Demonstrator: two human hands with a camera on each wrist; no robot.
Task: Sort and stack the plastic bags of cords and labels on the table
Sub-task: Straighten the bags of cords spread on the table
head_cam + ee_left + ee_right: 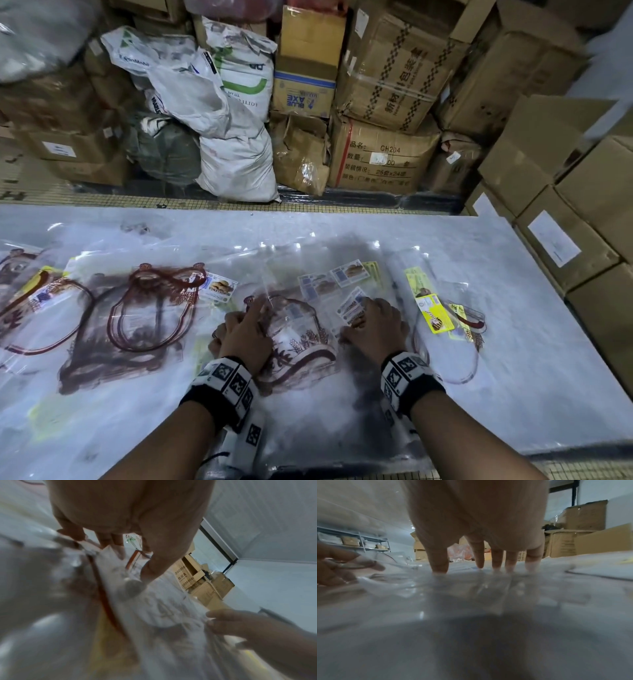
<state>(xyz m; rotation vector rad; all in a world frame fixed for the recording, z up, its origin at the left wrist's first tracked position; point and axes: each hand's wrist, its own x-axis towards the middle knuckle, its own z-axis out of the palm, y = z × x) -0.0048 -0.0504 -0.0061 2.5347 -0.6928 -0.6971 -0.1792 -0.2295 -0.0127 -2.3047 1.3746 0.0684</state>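
Observation:
Clear plastic bags printed with dark red outlines cover the white table (555, 335). One such bag (301, 339) lies in the middle, between my hands. My left hand (245, 325) holds its left side with curled fingers and one digit stretched forward; a fold of film rises beside it. In the left wrist view the left hand's fingertips (118, 550) come down onto the plastic. My right hand (371, 322) is spread, and its fingertips (440, 568) press the bag flat next to a small printed label (351, 305). More labels (349, 274) lie just beyond.
Overlapping bags (150, 308) are spread across the left half of the table, and another bag with yellow labels (442, 308) lies to the right. Cardboard boxes (582, 222) stand against the table's right edge. White sacks (236, 144) and cartons stand behind the far edge.

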